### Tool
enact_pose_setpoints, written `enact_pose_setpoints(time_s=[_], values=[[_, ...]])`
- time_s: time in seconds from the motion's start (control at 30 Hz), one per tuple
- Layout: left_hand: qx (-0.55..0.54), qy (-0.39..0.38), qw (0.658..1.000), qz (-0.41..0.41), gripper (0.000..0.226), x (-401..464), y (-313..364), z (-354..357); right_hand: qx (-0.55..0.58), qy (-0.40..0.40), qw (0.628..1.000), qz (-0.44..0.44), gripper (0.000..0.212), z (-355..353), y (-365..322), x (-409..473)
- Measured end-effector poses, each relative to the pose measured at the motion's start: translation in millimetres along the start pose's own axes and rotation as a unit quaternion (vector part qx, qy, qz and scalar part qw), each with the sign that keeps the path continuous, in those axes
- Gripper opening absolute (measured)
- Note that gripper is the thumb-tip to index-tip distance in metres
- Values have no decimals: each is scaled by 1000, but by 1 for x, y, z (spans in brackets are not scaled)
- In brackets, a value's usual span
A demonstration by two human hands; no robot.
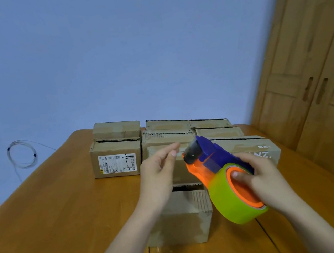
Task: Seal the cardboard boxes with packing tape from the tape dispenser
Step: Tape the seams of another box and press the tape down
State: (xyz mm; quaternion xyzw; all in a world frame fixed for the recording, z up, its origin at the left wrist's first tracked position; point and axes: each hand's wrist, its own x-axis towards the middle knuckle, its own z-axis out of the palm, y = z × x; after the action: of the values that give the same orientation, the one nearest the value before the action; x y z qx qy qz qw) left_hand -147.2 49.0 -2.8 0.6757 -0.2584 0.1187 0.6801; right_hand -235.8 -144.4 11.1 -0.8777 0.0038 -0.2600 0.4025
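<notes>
The right hand (264, 178) is gripping the dispenser (212, 158) by its green tape roll (230, 203), fingers curling into the orange core, holding it above the bench (56, 220). The left hand (160, 171) is hovering just beside the dispenser's nose, fingers loosely extended, holding nothing. Under both hands a box (182, 218) is sitting on the bench. Beyond the hands, more boxes (117, 149) are standing stacked together. Far left of the hands, a wire coil (21, 153) is hanging on the wall (105, 48).

The right hand (264, 178) holds the tape dispenser (217, 175) above the counter (56, 220), with the left hand (158, 171) just to its left. One cardboard box (182, 218) lies below both hands; more boxes (169, 134) stand behind them.
</notes>
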Motion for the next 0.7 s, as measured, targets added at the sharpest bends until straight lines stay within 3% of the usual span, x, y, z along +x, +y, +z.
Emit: enact_pose_setpoints(time_s=[0.1,0.17,0.3,0.7], values=[[30,48,998,5,22,-6,1,5,-16,23,998,-53,38,0,-3,1],[5,52,998,-44,28,-7,6,7,-53,40,994,-86,35,0,-2,2],[-72,-26,983,-166,44,0,20,7,-110,64,984,-128,35,2,3,5],[-137,-99,956,-240,23,6,18,0,-152,84,974,-142,38,1,8,5]])
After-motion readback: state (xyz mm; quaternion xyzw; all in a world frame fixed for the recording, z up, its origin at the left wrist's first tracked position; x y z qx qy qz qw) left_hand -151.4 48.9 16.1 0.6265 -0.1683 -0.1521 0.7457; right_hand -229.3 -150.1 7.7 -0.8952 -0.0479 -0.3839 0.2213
